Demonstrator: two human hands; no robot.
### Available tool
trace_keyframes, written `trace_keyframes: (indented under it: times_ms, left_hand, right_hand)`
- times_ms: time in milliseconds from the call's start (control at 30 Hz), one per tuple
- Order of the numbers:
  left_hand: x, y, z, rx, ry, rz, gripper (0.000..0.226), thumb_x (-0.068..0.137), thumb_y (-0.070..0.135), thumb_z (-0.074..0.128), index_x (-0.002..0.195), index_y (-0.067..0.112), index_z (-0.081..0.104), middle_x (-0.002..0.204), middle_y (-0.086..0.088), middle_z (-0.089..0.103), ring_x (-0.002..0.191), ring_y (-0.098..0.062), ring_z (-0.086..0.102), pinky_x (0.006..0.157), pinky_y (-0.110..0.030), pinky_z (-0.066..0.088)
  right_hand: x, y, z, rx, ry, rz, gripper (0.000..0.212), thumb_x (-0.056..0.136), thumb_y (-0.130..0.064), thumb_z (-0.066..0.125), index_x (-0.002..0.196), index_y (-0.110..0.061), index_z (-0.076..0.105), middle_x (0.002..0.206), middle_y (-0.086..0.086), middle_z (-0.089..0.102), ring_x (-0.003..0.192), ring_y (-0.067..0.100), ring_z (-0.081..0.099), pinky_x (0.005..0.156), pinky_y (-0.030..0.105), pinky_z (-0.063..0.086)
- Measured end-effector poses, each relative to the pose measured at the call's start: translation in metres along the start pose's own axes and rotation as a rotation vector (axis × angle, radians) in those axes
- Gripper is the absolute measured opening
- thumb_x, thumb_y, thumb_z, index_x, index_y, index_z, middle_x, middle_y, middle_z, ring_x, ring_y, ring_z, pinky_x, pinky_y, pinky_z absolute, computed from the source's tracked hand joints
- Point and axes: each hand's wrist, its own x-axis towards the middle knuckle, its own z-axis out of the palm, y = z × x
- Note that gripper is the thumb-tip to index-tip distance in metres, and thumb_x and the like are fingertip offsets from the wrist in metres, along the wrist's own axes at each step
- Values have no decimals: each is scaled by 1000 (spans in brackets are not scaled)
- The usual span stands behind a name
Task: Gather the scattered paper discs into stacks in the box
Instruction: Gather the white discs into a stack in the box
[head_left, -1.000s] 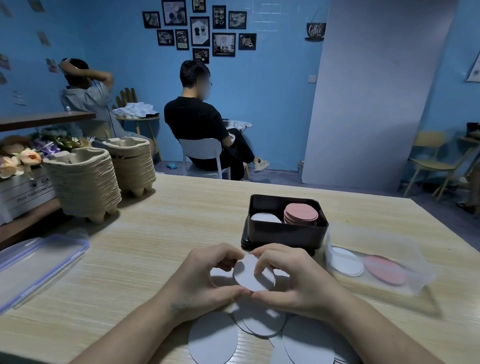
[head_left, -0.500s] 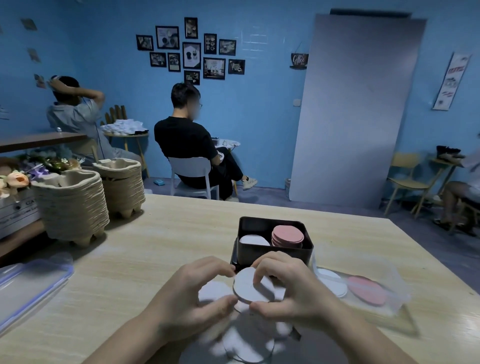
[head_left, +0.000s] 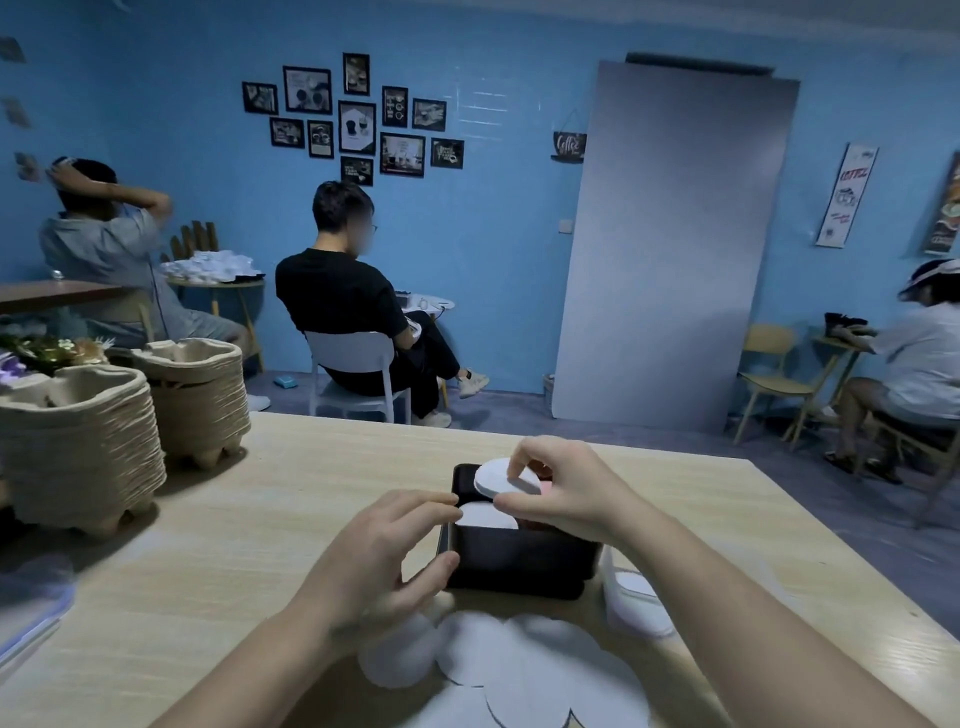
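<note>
My right hand (head_left: 558, 488) pinches a small stack of white paper discs (head_left: 498, 480) and holds it over the black box (head_left: 519, 558). A white disc stack (head_left: 485, 516) lies inside the box at the left. A sliver of pink (head_left: 545, 487) shows behind the held discs. My left hand (head_left: 384, 561) hovers at the box's left front corner, fingers loosely curved and holding nothing. Several white discs (head_left: 498, 660) lie scattered on the wooden table (head_left: 234, 545) in front of the box.
A clear plastic lid with white discs (head_left: 636, 603) lies right of the box. Two stacks of pulp cup carriers (head_left: 78, 441) stand at the table's left. A clear plastic bag (head_left: 26, 608) lies at the left edge. People sit at other tables behind.
My right hand carried the white discs up from the table to above the box. My left hand let go of them and stays near the box corner. The camera tilted up.
</note>
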Motion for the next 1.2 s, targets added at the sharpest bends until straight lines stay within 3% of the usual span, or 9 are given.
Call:
trace_keyframes:
  times_ms: [333, 600, 767, 867, 1000, 1200]
  left_hand:
    - [-18, -4, 6, -43, -40, -23, 36, 96, 47, 62, 130, 36, 63, 147, 29, 48, 137, 6, 43, 107, -26, 43]
    - [-20, -2, 4, -30, -40, -18, 35, 96, 51, 59, 127, 37, 63, 149, 29, 46, 139, 5, 41, 107, -30, 47]
    - [-22, 2, -4, 16, -49, -11, 29, 96, 50, 58, 124, 42, 58, 145, 32, 47, 133, 10, 42, 105, -18, 40]
    - [-29, 1, -12, 20, -59, -34, 26, 96, 51, 58, 122, 46, 54, 141, 33, 48, 130, 15, 42, 101, -11, 38]
    - [-42, -6, -21, 26, -57, -74, 25, 97, 51, 57, 116, 37, 65, 125, 31, 58, 121, 10, 51, 97, -19, 45]
    - [-53, -6, -34, 2, -80, -142, 13, 95, 44, 57, 94, 34, 65, 93, 24, 63, 93, -1, 61, 77, -30, 52]
  right_hand:
    - [19, 17, 25, -68, -68, -15, 36, 77, -58, 79, 83, -27, 61, 74, -8, 57, 65, 7, 47, 60, 29, 41]
    - [25, 14, 31, -213, -131, -41, 40, 76, -62, 78, 86, -28, 60, 83, -10, 61, 81, 13, 54, 71, 33, 48]
    - [23, 13, 29, -193, -127, -40, 34, 80, -55, 78, 83, -25, 63, 82, -9, 65, 81, 12, 58, 72, 36, 52]
    - [21, 13, 26, -189, -82, -54, 27, 86, -51, 73, 82, -26, 64, 80, -11, 64, 80, 10, 59, 72, 39, 54]
    - [9, 3, 17, -108, 4, -97, 20, 93, -42, 68, 80, -27, 65, 80, -10, 66, 80, 13, 62, 72, 41, 55]
    - [-44, -36, 23, 25, 84, -218, 18, 95, -35, 64, 80, -24, 66, 76, -13, 64, 74, 11, 61, 66, 35, 51]
